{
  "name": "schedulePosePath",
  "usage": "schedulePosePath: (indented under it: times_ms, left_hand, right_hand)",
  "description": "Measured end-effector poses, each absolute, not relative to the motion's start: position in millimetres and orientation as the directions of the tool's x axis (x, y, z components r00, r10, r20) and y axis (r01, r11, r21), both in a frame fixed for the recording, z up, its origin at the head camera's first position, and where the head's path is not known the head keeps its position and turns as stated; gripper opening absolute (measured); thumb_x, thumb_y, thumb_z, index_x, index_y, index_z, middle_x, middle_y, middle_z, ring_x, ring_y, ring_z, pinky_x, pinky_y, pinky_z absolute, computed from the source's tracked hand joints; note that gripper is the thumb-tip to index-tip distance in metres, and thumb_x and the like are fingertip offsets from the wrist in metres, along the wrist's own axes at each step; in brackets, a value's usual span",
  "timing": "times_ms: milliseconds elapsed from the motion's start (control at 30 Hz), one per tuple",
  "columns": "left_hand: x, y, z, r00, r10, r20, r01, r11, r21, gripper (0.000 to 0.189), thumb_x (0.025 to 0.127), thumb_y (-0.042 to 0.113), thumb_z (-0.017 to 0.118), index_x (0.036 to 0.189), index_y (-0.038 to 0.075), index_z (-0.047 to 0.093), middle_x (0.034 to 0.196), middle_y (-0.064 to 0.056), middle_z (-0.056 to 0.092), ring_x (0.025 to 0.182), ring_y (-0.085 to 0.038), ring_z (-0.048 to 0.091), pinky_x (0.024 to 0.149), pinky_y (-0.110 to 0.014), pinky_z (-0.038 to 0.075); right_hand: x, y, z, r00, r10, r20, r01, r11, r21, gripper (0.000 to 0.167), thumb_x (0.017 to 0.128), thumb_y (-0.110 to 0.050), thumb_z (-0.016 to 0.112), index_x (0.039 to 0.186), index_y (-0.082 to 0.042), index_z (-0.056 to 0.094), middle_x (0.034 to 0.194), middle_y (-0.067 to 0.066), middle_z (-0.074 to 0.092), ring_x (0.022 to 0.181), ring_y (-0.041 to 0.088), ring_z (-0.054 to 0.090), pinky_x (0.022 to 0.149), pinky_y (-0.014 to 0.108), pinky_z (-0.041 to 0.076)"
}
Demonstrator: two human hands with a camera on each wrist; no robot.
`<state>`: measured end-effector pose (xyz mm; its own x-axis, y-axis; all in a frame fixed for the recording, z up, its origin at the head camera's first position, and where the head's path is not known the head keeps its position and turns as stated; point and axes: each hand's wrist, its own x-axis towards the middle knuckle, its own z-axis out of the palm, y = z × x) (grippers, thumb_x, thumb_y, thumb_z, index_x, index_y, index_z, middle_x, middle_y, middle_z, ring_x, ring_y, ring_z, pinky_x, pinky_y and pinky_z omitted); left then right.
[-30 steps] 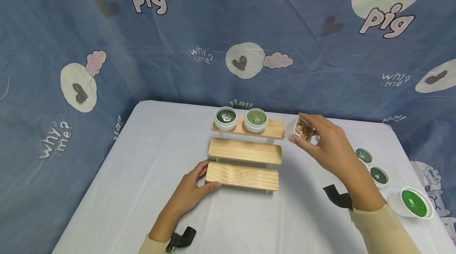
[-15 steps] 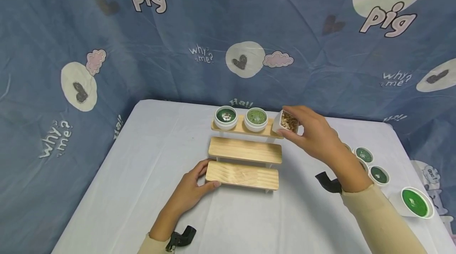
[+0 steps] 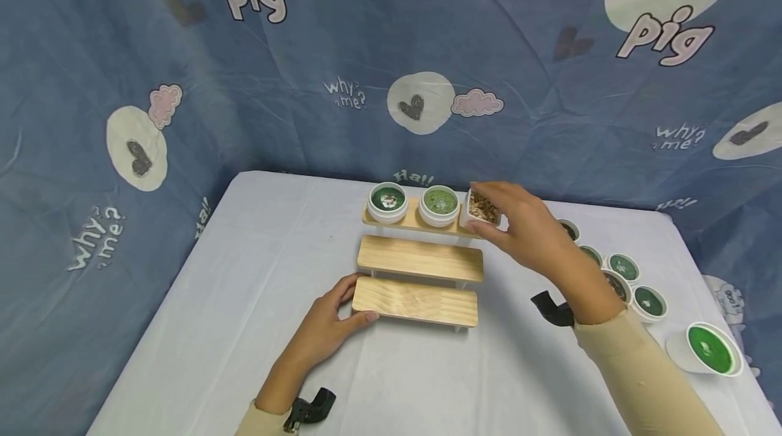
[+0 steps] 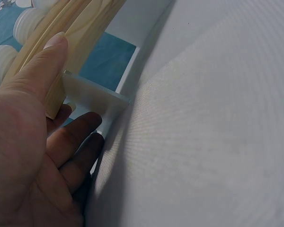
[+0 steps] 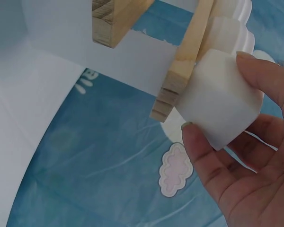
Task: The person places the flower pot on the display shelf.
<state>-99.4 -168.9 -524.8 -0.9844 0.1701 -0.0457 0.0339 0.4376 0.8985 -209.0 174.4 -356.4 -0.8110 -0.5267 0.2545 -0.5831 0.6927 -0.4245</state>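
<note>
Head view forward-down; wrist views close; stand in all

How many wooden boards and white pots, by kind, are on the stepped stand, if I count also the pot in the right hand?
Pale rectangular wooden boards: 3 (top, middle, bottom)
Round white pots with green filling: 2 (left, right)
Square white pot with brown granules, in the right hand: 1
Total: 6

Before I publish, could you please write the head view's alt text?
A right hand holds a white pot at the right end of the top wooden shelf, beside two round pots; the left hand grips the bottom shelf.
</note>
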Motion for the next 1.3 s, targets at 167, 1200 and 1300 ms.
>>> schedulePosePath:
  times_ms: [167, 1200, 1300]
  left_hand:
    - [-99, -169, -525, -0.984, 0.168, -0.055, 0.025, 0.438, 0.899, 0.08, 0.088, 0.05, 0.083, 0.155, 0.024, 0.048, 0.144, 0.002, 0.064, 0.147, -0.026, 0.044, 0.121, -0.059, 0.028]
    - [-99, -169, -524, -0.985, 0.158, -0.064, 0.011, 0.434, 0.901, 0.079, 0.087, 0.048, 0.084, 0.154, 0.026, 0.048, 0.144, 0.001, 0.064, 0.147, -0.027, 0.043, 0.121, -0.06, 0.027]
    - [-99, -169, -524, -0.985, 0.161, -0.061, 0.015, 0.432, 0.902, 0.079, 0.088, 0.048, 0.083, 0.154, 0.024, 0.048, 0.144, -0.001, 0.064, 0.147, -0.027, 0.043, 0.121, -0.061, 0.027]
  right_hand:
    - [-210, 172, -360, -0.811, -0.526, 0.254, -0.582, 0.69, -0.43, 0.064, 0.098, -0.029, 0.078, 0.153, -0.006, 0.053, 0.149, 0.015, 0.057, 0.14, 0.037, 0.05, 0.112, 0.057, 0.042]
    - [-163, 218, -397, -0.938, -0.291, 0.186, -0.345, 0.789, -0.508, 0.082, 0.092, -0.039, 0.083, 0.157, -0.005, 0.044, 0.145, 0.02, 0.056, 0.13, 0.041, 0.056, 0.1, 0.066, 0.047]
    - [-154, 229, -404, -0.949, -0.254, 0.188, -0.315, 0.811, -0.494, 0.082, 0.091, -0.04, 0.084, 0.155, -0.004, 0.046, 0.142, 0.023, 0.059, 0.128, 0.044, 0.056, 0.1, 0.069, 0.046]
